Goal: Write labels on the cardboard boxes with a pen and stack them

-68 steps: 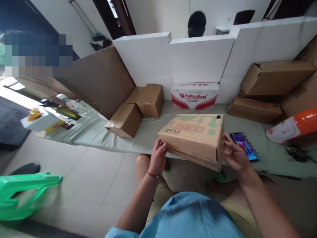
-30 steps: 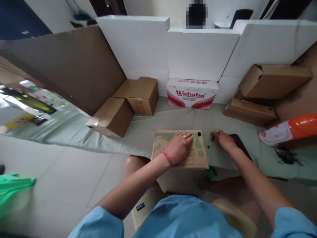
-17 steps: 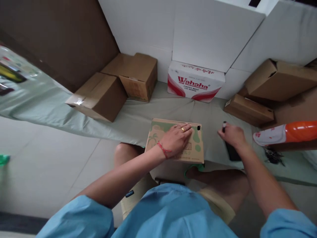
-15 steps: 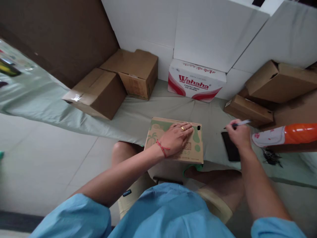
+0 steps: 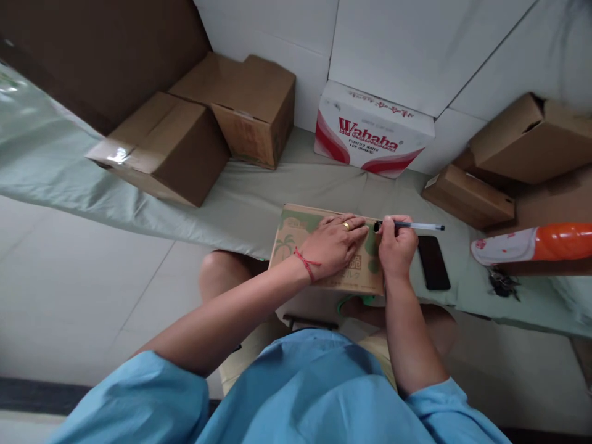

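A brown cardboard box [image 5: 289,246] with green print lies in front of me at the edge of the cloth-covered surface. My left hand [image 5: 330,246], with a ring and a red string bracelet, rests flat on its top, fingers stretched out. At the box's right far corner my right hand [image 5: 398,246] grips a pen [image 5: 423,226] with a clear barrel and dark ends. The pen's tip end is at a small dark hole [image 5: 377,226] near that corner; whether it goes into the hole I cannot tell. Just right of this hand lies a black phone [image 5: 433,263].
On the green cloth [image 5: 259,213] stand a taped carton [image 5: 161,148], another carton [image 5: 254,111] and a white-and-red Wahaba-style "Wahaha" box [image 5: 370,132]. To the right are a small carton [image 5: 469,197], an orange-and-white bottle [image 5: 536,243] and keys [image 5: 504,283].
My right hand has moved left with the pen, from above the phone to the box's far right corner. The phone is now uncovered. My left hand stays on the box.
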### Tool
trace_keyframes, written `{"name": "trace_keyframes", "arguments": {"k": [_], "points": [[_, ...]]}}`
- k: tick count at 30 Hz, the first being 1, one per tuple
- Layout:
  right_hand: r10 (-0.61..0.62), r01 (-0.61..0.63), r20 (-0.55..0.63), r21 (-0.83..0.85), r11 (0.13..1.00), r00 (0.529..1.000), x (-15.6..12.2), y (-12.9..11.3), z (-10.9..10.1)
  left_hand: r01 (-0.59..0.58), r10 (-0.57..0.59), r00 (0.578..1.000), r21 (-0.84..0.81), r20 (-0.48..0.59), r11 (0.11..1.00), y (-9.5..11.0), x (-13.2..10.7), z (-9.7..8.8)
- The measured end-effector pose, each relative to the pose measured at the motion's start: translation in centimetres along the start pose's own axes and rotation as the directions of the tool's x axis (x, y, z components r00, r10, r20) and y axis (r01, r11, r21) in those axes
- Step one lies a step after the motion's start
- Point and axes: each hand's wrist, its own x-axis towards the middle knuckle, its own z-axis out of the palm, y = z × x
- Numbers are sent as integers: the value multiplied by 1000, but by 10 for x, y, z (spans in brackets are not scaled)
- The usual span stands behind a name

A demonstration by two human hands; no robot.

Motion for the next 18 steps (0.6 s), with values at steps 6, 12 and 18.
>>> {"name": "trace_keyframes", "arguments": {"k": [6, 12, 18], "points": [[-53, 55, 26, -102, 993, 998, 0, -4, -2, -10, 10, 1000, 6, -7, 1000, 0, 0, 0], [-27, 33, 62, -103, 994, 998, 3, -3, -1, -24, 25, 1000, 19, -19, 1000, -1, 0, 3], [-17, 28, 86, -122, 992, 996, 3, -4, -2, -14, 14, 1000, 9, -4, 1000, -1, 0, 2]]}}
